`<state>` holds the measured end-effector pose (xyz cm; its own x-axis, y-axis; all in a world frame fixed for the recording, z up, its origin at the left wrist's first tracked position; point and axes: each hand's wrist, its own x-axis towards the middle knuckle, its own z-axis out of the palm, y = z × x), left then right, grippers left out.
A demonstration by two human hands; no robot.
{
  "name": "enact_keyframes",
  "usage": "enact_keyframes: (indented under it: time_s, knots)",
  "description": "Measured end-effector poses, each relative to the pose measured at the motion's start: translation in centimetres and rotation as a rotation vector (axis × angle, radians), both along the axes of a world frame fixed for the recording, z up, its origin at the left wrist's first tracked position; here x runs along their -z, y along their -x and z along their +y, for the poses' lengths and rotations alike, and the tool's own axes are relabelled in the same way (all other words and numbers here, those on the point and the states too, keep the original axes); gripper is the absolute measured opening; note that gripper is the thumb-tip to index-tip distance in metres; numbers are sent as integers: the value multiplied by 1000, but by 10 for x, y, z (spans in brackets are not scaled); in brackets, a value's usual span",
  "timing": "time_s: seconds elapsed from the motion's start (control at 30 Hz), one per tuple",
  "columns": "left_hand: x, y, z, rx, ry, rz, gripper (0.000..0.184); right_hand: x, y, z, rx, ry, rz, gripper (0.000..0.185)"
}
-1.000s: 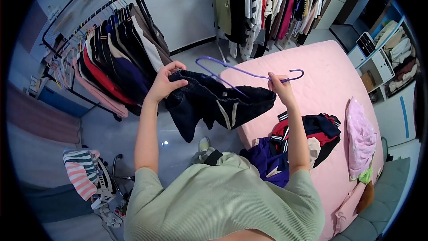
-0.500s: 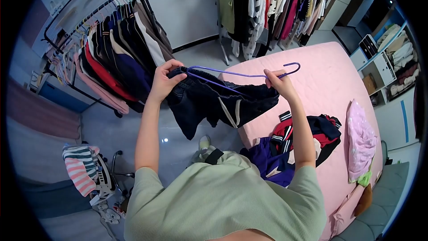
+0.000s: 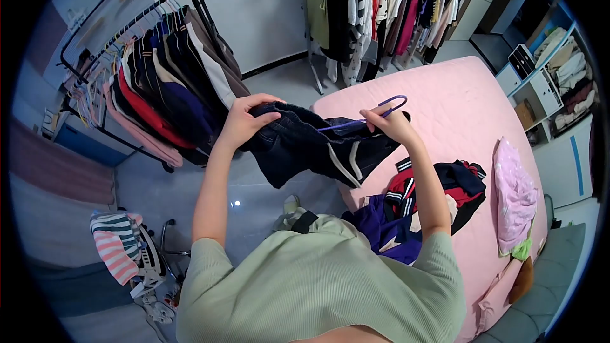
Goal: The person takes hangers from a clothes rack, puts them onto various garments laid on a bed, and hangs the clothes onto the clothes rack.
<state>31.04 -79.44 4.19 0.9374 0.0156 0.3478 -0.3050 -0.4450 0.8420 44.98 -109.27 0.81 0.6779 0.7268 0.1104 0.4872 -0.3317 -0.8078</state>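
Dark blue denim pants (image 3: 292, 146) with a pale drawstring hang in front of me, their waistband stretched sideways. My left hand (image 3: 248, 121) pinches the waistband at its left end. In my right hand (image 3: 391, 122) is a purple hanger (image 3: 398, 98), gripped near its hook, close to the right end of the waistband. Most of the hanger lies inside the waist opening, hidden by the denim; the hook sticks out above my fingers.
A pink bed (image 3: 457, 95) holds a pile of dark, red and purple clothes (image 3: 394, 222) and a pink bundle (image 3: 515, 197). Full clothes racks stand at the left and back, with jackets (image 3: 159, 89) on the left one. A chair (image 3: 149, 254) is at lower left.
The purple hanger has gone down into the waist of the pants, and my right hand has moved left with it. My left hand has shifted slightly right, still holding the waistband.
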Motion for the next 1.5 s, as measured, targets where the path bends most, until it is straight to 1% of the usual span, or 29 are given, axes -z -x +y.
enact_keyframes:
  time_s: [0.1,0.17,0.23,0.33,0.47,0.53,0.57,0.67,0.7,0.77,0.8,0.87,0.9,0.93,0.97,1.0,1.03,1.1,1.13,1.17,1.23,1.27,1.37,1.43,1.5]
  knots:
    - [-3,-6,-1,1,-228,-51,26,-20,-3,-1,46,-77,-6,43]
    - [-1,-9,-5,-4,-347,-85,27,-24,-10,1,-17,-115,9,39]
    - [0,-12,-8,-15,-456,-117,28,-44,-6,6,-27,-35,55,36]
    - [8,-16,-15,-36,-487,-186,28,-55,-6,18,-133,-67,50,34]
    - [20,-19,-15,-79,-534,-201,27,-51,-19,30,-201,23,73,30]
    - [27,-20,-14,-82,-564,-251,27,-49,-23,38,-222,-37,131,28]
    - [29,-21,-14,-94,-569,-229,27,-48,-25,41,-237,-66,159,26]
    - [37,-18,-12,-136,-576,-171,26,-43,-24,47,-206,-252,421,20]
    - [42,-17,-10,-149,-574,-154,27,-42,-25,48,-216,-228,456,16]
    - [54,-13,-5,-195,-546,-119,28,-40,-19,53,-232,-240,486,15]
    - [60,-8,-1,-227,-520,-97,29,-39,-21,54,-311,-198,439,22]
    - [69,3,9,-303,-504,-30,31,-39,-19,56,-371,-243,412,29]
    - [70,10,16,-336,-494,-41,31,-41,-19,58,-406,-265,399,34]
    - [70,18,23,-372,-483,-52,31,-39,-28,56,-395,-155,262,44]
    - [70,25,31,-407,-471,-65,30,-40,-35,53,-371,-91,106,46]
    - [71,33,42,-429,-439,-51,28,-39,-37,51,-355,-33,-5,48]
    - [60,44,47,-455,-415,-29,26,-37,-38,50,-336,25,-118,49]
    - [54,60,67,-485,-378,-6,26,-21,-44,55,-353,84,-424,52]
    - [50,69,74,-494,-361,-9,25,-11,-36,65,-301,-52,-491,42]
    - [49,77,81,-516,-374,-35,26,-3,-36,73,-289,-80,-534,38]
    - [49,96,97,-558,-400,-72,26,8,-28,91,-265,-136,-605,30]
    - [51,107,109,-575,-395,-74,27,10,-24,99,-255,-124,-536,18]
    - [46,139,140,-612,-302,1,26,17,-17,136,-255,-253,-479,14]
    - [43,159,166,-614,-309,-26,26,7,-2,164,-295,-257,-408,14]
    - [46,177,192,-666,-298,-13,26,-1,14,193,-309,-255,-361,14]
